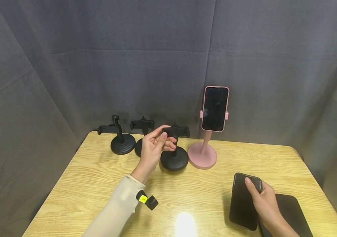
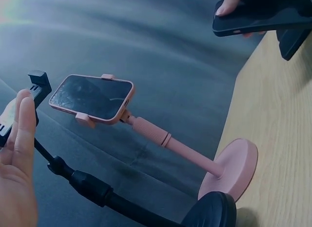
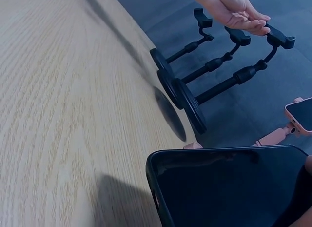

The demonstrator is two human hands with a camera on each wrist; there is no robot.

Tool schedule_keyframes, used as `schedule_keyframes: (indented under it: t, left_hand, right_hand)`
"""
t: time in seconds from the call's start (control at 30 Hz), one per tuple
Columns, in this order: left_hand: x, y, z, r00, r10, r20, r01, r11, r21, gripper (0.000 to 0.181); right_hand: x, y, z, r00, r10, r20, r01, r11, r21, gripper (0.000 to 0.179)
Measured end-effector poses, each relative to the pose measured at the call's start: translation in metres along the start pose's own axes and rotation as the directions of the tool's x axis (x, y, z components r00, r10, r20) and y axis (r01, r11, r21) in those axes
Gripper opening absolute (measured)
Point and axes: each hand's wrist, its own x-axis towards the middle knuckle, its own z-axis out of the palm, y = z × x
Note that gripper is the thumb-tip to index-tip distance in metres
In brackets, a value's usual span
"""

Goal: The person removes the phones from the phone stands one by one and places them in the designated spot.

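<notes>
My left hand (image 1: pixel 153 148) pinches the left end of the clamp on a black phone stand (image 1: pixel 174 159), with the thumb in front. The clamp's other end (image 2: pixel 39 79) shows past the fingers in the left wrist view. My right hand (image 1: pixel 264 200) grips a black smartphone (image 1: pixel 242 204) by its right edge, thumb across the screen, raised off the table. In the right wrist view that smartphone (image 3: pixel 224 183) fills the lower right. To the right of the black stand, a pink phone stand (image 1: pixel 202 156) holds a pink-cased smartphone (image 1: pixel 215 108) upright.
Two more black phone stands (image 1: pixel 122 144) stand left of my left hand, the nearer one partly hidden by it. Another flat black device (image 1: pixel 293 214) lies under my right wrist on the wooden table (image 1: pixel 97 191). A grey curtain (image 1: pixel 127 65) hangs behind the table.
</notes>
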Motion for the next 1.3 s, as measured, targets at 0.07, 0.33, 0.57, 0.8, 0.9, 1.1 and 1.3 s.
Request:
schedule_keyframes:
  t: [0.07, 0.33, 0.57, 0.8, 0.9, 1.1, 1.3]
  left_hand:
    - [0.002, -0.001, 0.000, 1.000, -0.002, -0.001, 0.002, 1.000, 0.000, 0.036]
    - [0.009, -0.006, 0.000, 1.000, -0.009, -0.002, 0.009, 1.000, 0.010, 0.034]
    - [0.016, -0.009, 0.000, 1.000, -0.023, -0.008, 0.023, 1.000, 0.011, 0.032]
    - [0.016, -0.015, -0.002, 0.999, -0.048, -0.008, 0.048, 0.999, 0.010, 0.031]
    - [0.017, -0.019, -0.003, 0.999, -0.048, -0.006, 0.048, 0.999, 0.010, 0.031]
    - [0.018, -0.027, -0.005, 0.999, -0.052, -0.002, 0.052, 0.999, -0.001, 0.032]
    - [0.020, -0.031, -0.006, 0.997, -0.068, -0.022, 0.068, 0.998, 0.006, 0.033]
  right_hand:
    - [0.000, 0.001, 0.000, 1.000, -0.010, 0.005, 0.010, 1.000, 0.012, 0.044]
    - [0.001, 0.005, -0.003, 0.998, 0.013, 0.067, -0.010, 0.999, -0.040, 0.046]
    - [0.002, 0.007, -0.005, 0.996, 0.030, 0.084, -0.025, 0.998, -0.056, 0.046]
    - [0.000, 0.011, -0.007, 0.995, 0.030, 0.097, -0.027, 0.999, -0.031, 0.046]
    - [0.000, 0.013, -0.008, 0.994, 0.041, 0.103, -0.040, 0.999, -0.012, 0.047]
    - [0.000, 0.016, -0.009, 0.993, 0.066, 0.099, -0.065, 0.998, -0.015, 0.048]
    - [0.003, 0.016, -0.011, 0.988, 0.065, 0.143, -0.058, 0.997, -0.051, 0.058]
